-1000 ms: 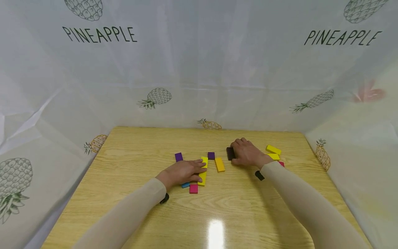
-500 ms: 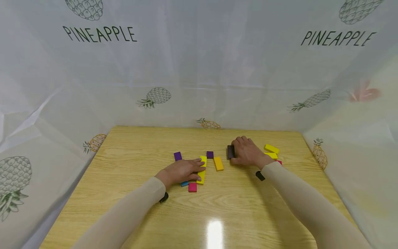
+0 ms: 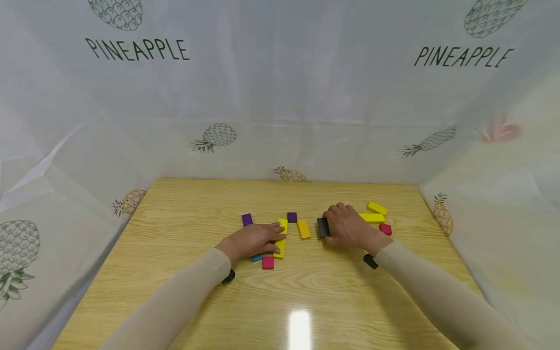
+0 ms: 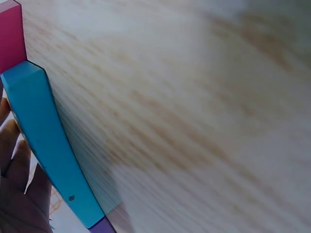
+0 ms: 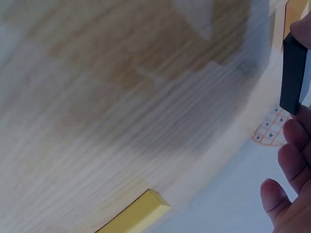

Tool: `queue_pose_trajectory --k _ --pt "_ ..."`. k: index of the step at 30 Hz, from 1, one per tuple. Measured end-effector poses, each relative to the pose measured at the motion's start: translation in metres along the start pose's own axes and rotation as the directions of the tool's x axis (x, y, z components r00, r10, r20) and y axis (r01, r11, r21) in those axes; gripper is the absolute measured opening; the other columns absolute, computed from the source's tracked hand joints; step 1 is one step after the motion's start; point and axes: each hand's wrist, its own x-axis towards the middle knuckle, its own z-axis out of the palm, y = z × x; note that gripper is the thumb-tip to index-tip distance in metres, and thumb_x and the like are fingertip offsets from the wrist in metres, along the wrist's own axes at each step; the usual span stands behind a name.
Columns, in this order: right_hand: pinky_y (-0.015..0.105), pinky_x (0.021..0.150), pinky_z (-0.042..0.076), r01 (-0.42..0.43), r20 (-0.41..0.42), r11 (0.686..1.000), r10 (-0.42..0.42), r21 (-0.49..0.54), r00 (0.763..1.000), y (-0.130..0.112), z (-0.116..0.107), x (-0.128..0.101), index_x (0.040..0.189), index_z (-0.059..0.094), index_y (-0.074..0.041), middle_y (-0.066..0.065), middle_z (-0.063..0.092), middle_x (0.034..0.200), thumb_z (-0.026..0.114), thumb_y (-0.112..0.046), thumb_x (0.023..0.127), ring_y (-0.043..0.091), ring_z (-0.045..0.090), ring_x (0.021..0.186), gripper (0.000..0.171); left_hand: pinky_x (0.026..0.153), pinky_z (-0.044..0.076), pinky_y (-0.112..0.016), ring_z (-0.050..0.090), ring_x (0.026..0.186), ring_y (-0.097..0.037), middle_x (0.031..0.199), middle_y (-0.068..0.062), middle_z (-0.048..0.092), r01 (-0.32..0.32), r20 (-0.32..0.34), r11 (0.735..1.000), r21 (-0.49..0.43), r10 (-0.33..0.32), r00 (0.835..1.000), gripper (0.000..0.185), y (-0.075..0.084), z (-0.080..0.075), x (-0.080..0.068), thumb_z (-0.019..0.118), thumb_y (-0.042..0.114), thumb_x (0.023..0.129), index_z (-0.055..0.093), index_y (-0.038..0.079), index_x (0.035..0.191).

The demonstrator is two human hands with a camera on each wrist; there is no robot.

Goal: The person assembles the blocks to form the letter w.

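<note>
In the head view my left hand [image 3: 251,239] rests over a group of coloured blocks, its fingers spread across a long yellow block [image 3: 280,249]. A blue block [image 4: 48,131] lies beneath that hand, with a pink block [image 3: 268,263] at its near end and a purple block [image 3: 247,219] at its far end. My right hand [image 3: 350,226] pinches a black block [image 3: 323,228] between thumb and finger at its two ends. To the left of the black block, and apart from it, lies an orange-yellow block [image 3: 304,229]; a small dark purple block [image 3: 292,217] sits just behind that.
Right of the right hand lie two yellow blocks, a farther one [image 3: 377,208] and a nearer one [image 3: 372,218], plus a pink block [image 3: 385,229]. The wooden table [image 3: 197,194] meets a pineapple-print sheet [image 3: 262,97] at its back and sides.
My right hand has drawn the black block a little toward me, leaving more of the right-hand yellow and pink blocks visible. My left hand keeps its place; the head view has shifted slightly.
</note>
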Motion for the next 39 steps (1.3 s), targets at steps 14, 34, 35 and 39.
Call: queue_pose_trajectory --k 14,34,35,39 --pt "0.046 0.092 0.052 0.113 -0.015 0.994 -0.113 0.015 0.994 -0.037 0.002 -0.023 0.125 0.068 -0.006 0.007 0.067 0.118 0.079 -0.052 0.087 0.026 0.058 0.106 0.06 0.126 0.035 -0.041 0.03 0.16 -0.021 0.167 -0.001 0.043 0.003 0.008 1.0 -0.01 -0.003 1.0 0.058 0.002 -0.002 -0.001 0.057 0.044 0.108 0.05 0.017 0.159" --pt "0.042 0.092 0.053 0.168 -0.089 0.986 -0.166 0.022 0.982 -0.058 0.012 -0.025 0.127 0.074 -0.009 0.001 0.069 0.117 0.075 -0.049 0.094 0.021 0.06 0.11 0.052 0.126 0.036 -0.041 0.031 0.16 -0.021 0.166 -0.002 0.044 -0.017 -0.007 1.0 0.01 0.017 1.0 0.058 -0.002 -0.001 -0.001 0.057 0.046 0.108 0.051 0.018 0.158" --pt "0.042 0.092 0.053 0.166 -0.086 0.986 -0.164 0.023 0.983 -0.058 0.012 -0.025 0.128 0.074 -0.009 0.002 0.069 0.117 0.074 -0.049 0.094 0.021 0.06 0.11 0.052 0.126 0.037 -0.041 0.031 0.16 -0.021 0.166 -0.001 0.045 -0.016 -0.008 1.0 0.008 0.017 1.0 0.058 -0.001 -0.001 -0.001 0.057 0.046 0.108 0.051 0.018 0.158" --pt "0.042 0.095 0.053 0.147 -0.04 0.989 -0.146 0.027 0.988 -0.058 0.012 -0.023 0.134 0.072 -0.011 0.001 0.069 0.121 0.07 -0.05 0.098 0.021 0.059 0.113 0.054 0.126 0.037 -0.042 0.031 0.16 -0.021 0.166 0.0 0.045 -0.016 -0.004 1.0 -0.005 0.016 1.0 0.058 0.001 -0.002 -0.001 0.058 0.045 0.107 0.051 0.017 0.158"
